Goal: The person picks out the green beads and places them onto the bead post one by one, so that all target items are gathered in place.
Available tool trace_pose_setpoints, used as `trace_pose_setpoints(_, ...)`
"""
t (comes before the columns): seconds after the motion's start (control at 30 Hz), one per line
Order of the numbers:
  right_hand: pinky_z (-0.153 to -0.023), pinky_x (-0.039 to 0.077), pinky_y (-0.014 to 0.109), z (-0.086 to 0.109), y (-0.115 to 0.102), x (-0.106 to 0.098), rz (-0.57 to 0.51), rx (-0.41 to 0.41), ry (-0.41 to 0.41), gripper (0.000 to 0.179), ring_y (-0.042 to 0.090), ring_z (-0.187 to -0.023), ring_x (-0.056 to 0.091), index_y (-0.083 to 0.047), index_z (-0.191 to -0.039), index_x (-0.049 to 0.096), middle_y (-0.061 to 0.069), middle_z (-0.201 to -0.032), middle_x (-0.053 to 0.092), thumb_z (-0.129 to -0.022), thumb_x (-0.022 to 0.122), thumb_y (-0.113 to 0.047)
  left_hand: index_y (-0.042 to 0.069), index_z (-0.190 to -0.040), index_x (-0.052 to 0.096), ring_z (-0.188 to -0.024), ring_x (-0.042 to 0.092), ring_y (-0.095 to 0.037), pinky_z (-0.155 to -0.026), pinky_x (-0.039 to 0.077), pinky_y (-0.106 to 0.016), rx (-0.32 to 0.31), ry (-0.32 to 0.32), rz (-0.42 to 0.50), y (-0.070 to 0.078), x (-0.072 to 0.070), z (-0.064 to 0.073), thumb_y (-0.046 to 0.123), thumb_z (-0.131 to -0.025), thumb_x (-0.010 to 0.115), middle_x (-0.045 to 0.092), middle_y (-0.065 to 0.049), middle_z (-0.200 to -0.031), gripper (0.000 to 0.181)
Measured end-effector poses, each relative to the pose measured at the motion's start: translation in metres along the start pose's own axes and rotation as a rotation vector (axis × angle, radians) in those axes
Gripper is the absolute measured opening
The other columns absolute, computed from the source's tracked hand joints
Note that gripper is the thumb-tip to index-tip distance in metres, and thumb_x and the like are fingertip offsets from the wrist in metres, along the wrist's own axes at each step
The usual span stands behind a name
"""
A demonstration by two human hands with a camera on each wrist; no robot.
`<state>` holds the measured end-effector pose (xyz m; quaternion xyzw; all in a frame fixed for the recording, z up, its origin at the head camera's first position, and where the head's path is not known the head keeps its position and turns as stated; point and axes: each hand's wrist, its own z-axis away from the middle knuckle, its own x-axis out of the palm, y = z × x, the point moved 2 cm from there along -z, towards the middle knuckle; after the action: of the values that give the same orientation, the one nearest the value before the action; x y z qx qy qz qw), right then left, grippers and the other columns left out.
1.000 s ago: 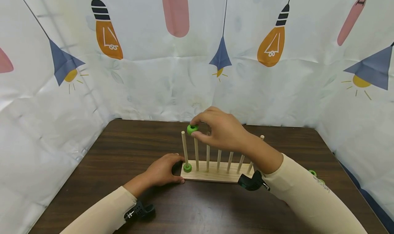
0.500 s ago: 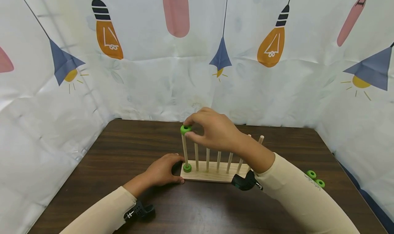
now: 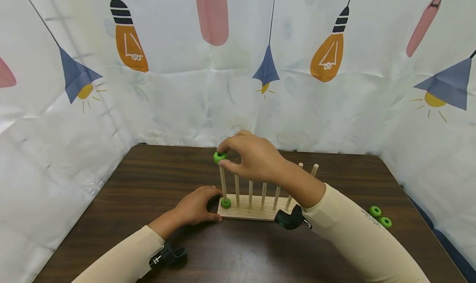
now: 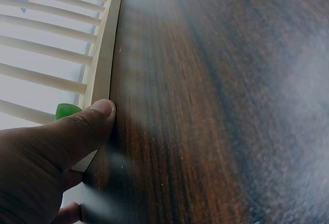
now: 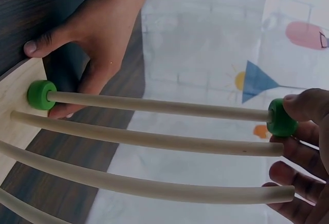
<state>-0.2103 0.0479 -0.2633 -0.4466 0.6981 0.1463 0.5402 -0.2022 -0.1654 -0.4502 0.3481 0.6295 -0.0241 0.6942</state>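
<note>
A wooden peg rack (image 3: 249, 212) with a row of upright pegs stands mid-table. My left hand (image 3: 198, 206) grips the left end of its base, thumb along the front edge, as the left wrist view also shows the thumb (image 4: 85, 129) pressed there. One green ring (image 5: 41, 94) sits at the bottom of the leftmost peg (image 5: 159, 106). Between thumb and fingers my right hand (image 3: 256, 157) pinches another green ring (image 5: 281, 118), right at the top of that same peg. The other pegs carry no rings where they show; the right forearm hides part of the rack.
Two loose green rings (image 3: 374, 211) lie close together on the dark wooden table (image 3: 167, 167), at the right beside my right sleeve. Behind the table hangs a white curtain (image 3: 167, 105) printed with lamps. Each wrist wears a black camera band (image 3: 169, 254).
My right hand has moved left with the green ring, from over the second peg to the top of the leftmost one. The loose rings at the right have come into fuller view. My left hand stays put.
</note>
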Motion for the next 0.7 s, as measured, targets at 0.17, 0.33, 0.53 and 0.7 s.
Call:
trace_pose_setpoints(0.17, -0.068, 0.052, 0.03, 0.001, 0.001, 0.001, 0.023, 0.013, -0.034, 0.024, 0.008, -0.107, 0.058, -0.023, -0.116, 0.073, -0.013, -0.111, 0.068, -0.095, 0.074, -0.035, 0.015, -0.131, 0.066, -0.135, 0.05, -0.037, -0.108, 0.043, -0.057, -0.009, 0.002, 0.0, 0.0, 0.0, 0.0, 0.04, -0.075, 0.092, 0.061, -0.012, -0.138, 0.067)
trace_pose_setpoints(0.33, -0.072, 0.055, 0.033, 0.008, 0.005, -0.004, 0.04, 0.064, -0.06, 0.029, 0.01, -0.108, 0.059, -0.023, -0.12, 0.072, -0.01, -0.116, 0.066, -0.096, 0.072, -0.039, 0.013, -0.132, 0.066, -0.134, 0.051, -0.037, -0.108, 0.043, -0.056, -0.011, 0.006, -0.002, 0.001, -0.001, 0.0, 0.039, -0.074, 0.093, 0.061, -0.014, -0.138, 0.069)
trace_pose_setpoints(0.53, -0.073, 0.056, 0.037, 0.024, 0.02, -0.02, 0.055, 0.108, -0.03, 0.027, 0.011, -0.11, 0.059, -0.023, -0.118, 0.072, -0.011, -0.114, 0.065, -0.096, 0.072, -0.04, 0.013, -0.13, 0.066, -0.134, 0.051, -0.037, -0.107, 0.044, -0.056, -0.017, 0.013, -0.017, 0.004, 0.0, 0.001, 0.039, -0.074, 0.093, 0.062, -0.014, -0.137, 0.067)
trace_pose_setpoints(0.7, -0.077, 0.056, 0.04, 0.044, 0.036, -0.038, 0.049, 0.142, 0.013, 0.026, 0.013, -0.114, 0.059, -0.021, -0.117, 0.073, -0.009, -0.115, 0.067, -0.096, 0.073, -0.036, 0.013, -0.132, 0.065, -0.135, 0.05, -0.037, -0.107, 0.044, -0.056, -0.026, 0.013, -0.034, 0.004, 0.0, 0.002, 0.039, -0.075, 0.092, 0.06, -0.014, -0.139, 0.068)
